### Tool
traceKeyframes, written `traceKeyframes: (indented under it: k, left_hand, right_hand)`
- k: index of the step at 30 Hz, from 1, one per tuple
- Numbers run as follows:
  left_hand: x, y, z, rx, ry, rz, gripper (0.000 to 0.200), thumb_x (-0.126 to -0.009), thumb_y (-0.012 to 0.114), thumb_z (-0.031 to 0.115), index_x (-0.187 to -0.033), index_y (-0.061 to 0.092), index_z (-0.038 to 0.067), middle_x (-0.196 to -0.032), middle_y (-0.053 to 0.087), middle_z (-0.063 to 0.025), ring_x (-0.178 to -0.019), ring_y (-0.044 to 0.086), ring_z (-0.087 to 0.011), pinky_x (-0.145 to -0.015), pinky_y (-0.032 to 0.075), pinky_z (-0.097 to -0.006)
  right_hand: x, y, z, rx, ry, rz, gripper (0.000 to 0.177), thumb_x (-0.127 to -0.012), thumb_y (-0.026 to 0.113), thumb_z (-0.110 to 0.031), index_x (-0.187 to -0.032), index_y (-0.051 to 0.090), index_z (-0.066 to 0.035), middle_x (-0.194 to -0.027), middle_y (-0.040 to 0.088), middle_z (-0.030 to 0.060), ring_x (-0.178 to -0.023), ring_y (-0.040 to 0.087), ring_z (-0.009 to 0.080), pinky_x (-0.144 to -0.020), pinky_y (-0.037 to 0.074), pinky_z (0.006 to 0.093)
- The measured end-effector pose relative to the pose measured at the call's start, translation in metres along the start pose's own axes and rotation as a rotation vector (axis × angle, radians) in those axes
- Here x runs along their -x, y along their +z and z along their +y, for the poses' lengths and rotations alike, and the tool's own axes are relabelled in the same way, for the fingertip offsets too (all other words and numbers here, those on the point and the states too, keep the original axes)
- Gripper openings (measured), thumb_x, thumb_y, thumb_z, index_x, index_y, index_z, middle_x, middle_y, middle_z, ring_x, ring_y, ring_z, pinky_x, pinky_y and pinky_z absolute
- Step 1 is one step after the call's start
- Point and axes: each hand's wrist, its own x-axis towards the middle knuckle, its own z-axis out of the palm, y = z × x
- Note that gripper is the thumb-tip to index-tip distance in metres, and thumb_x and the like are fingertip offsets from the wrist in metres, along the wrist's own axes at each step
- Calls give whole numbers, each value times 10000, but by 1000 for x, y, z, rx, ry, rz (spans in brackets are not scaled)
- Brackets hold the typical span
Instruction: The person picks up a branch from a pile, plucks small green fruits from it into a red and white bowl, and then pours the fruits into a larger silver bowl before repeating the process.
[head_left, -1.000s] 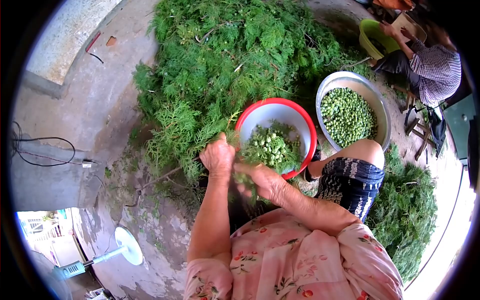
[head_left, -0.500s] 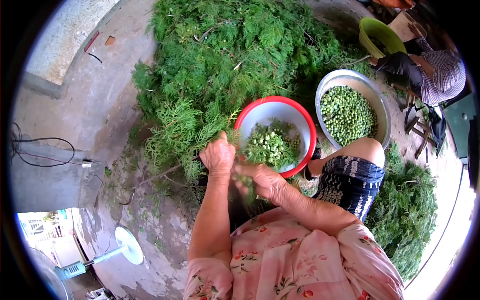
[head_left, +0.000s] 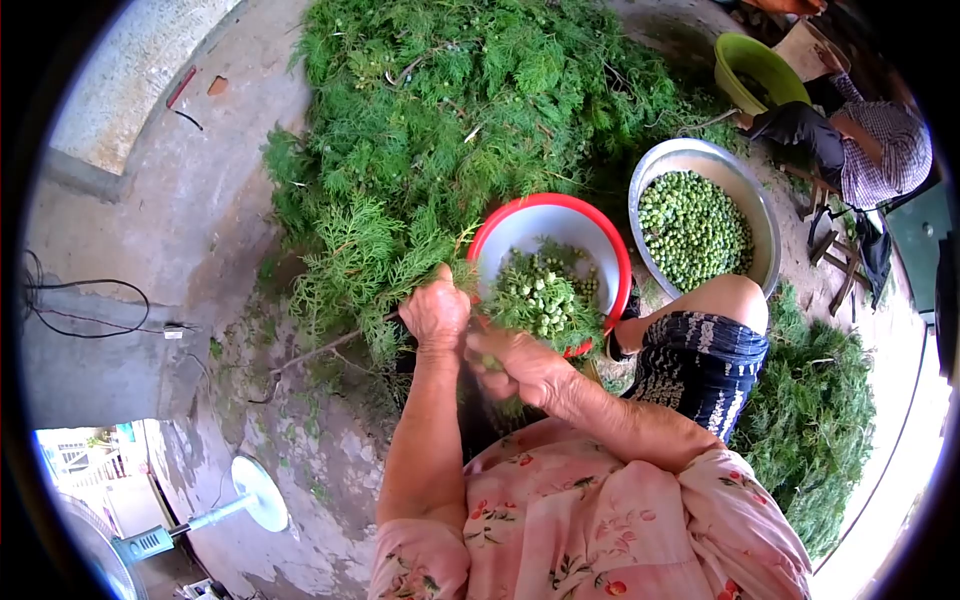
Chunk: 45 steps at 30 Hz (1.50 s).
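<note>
My left hand (head_left: 437, 312) is closed around the stem of a leafy evergreen branch (head_left: 365, 250), whose feathery foliage fans out to the upper left. Close beside it, my right hand (head_left: 520, 365) is curled and partly blurred, with small green cones showing between its fingers. Just beyond my hands stands a white bowl with a red rim (head_left: 625, 255). Inside lie round green cones and bits of foliage (head_left: 545, 300); some green sprigs overlap the bowl's near rim.
A large heap of cut evergreen branches (head_left: 450, 110) covers the ground ahead. A metal basin (head_left: 770, 225) of green cones stands right of the bowl. Another person (head_left: 885, 150) sits at the upper right near a green tub (head_left: 730, 75). More branches (head_left: 810, 430) lie at right; a fan (head_left: 260, 493) stands lower left.
My right hand has shifted slightly, and its fingers look more curled. Sprigs now cover more of the bowl's near rim. My left hand keeps its hold on the branch.
</note>
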Motion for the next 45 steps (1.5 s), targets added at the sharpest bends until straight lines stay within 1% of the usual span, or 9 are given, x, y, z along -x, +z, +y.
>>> traceKeyframes:
  k: [8, 10, 13, 16, 23, 26, 29, 39, 45]
  left_hand:
    - [-4, -12, 5, 71, 33, 80, 248, -754, 530, 170, -969, 652, 157, -685, 635, -143, -672, 633, -292, -621, 492, -392]
    - [-17, -16, -3, 158, 148, 32, 257, -789, 585, 304, -956, 663, 124, -769, 648, -147, -717, 631, -293, -647, 492, -384]
    - [-32, -38, -7, 680, 311, -153, 446, -697, 711, 439, -880, 643, 37, -743, 649, -122, -637, 606, -231, -618, 468, -337]
    - [-39, -68, 1, 854, 236, -270, 419, -670, 768, 348, -860, 637, -1, -738, 657, -84, -637, 565, -141, -629, 459, -301]
    - [-34, -114, 20, 520, 114, -244, 331, -677, 689, 309, -903, 647, 71, -834, 665, -77, -770, 619, -199, -765, 463, -322]
    - [-36, -93, 25, 446, 34, 18, 268, -656, 704, 278, -803, 646, 62, -749, 655, -123, -714, 631, -277, -688, 483, -365]
    - [-46, -74, 19, 364, 79, 126, 361, -644, 726, 379, -813, 625, 76, -728, 640, -141, -707, 619, -320, -657, 486, -403]
    - [-113, -30, 52, 162, 55, 63, 459, -710, 577, 573, -853, 592, 137, -705, 629, -186, -689, 628, -354, -627, 492, -456]
    - [-147, 11, 66, 252, 78, 16, 366, -728, 600, 486, -786, 602, 124, -744, 625, -176, -727, 605, -369, -662, 463, -469]
  right_hand:
    - [3, -20, -25, 188, -79, -62, 180, -837, 612, -188, -847, 563, -16, -656, 510, 44, -447, 442, 109, -347, 281, 225]
    - [8, -19, -45, 352, -134, -16, 171, -822, 628, -169, -853, 583, -6, -658, 537, 51, -464, 476, 115, -353, 315, 230]
    - [10, -15, -72, 492, -214, -9, 197, -795, 648, -137, -934, 603, -5, -651, 564, 43, -477, 490, 98, -366, 339, 226]
    - [11, 0, -92, 679, -314, 10, 271, -806, 651, -211, -1020, 604, -51, -570, 540, 9, -416, 448, 61, -318, 293, 194]
    - [41, 49, -119, 1013, -217, 208, 347, -726, 738, -309, -940, 653, -48, -589, 527, -5, -504, 478, 103, -462, 412, 230]
    - [-11, 25, -112, 1375, -402, 89, 281, -807, 638, -315, -961, 634, -79, -695, 615, 60, -490, 542, 135, -475, 456, 276]
    - [-37, 8, -110, 1731, -889, 71, 212, -810, 598, -243, -872, 639, -45, -760, 637, 117, -617, 607, 243, -613, 493, 349]
    - [-52, 15, -139, 1906, -588, 518, 198, -760, 450, -73, -792, 636, -14, -834, 625, 200, -803, 627, 325, -700, 511, 409]
    - [-72, -36, -154, 2180, -571, 357, 172, -755, 523, -157, -848, 611, -43, -767, 639, 131, -727, 639, 282, -695, 518, 391]
